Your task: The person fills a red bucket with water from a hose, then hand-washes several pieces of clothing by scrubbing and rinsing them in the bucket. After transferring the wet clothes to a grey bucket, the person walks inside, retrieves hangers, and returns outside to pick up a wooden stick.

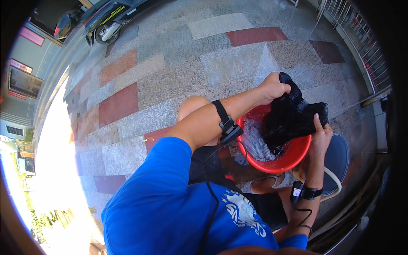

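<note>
A wet black garment (287, 118) is stretched between my hands over a red plastic basin (287, 167), its lower part hanging down inside. My left hand (274, 87) is closed around the garment's upper end, above the basin's far rim. At the right rim, my right hand (322, 132) pinches another end of it, thumb on top. Grey striped cloth (256, 142) lies wet in the basin, partly behind the black garment. Water shows around the cloth.
Right of the basin stands a dark blue round seat (338, 159), with a cream curved tube (333, 178) beside it. My knees and a sandalled foot (269, 185) are close to the basin. A scooter (108, 24) is parked at the upper left; a metal railing (360, 41) runs along the right.
</note>
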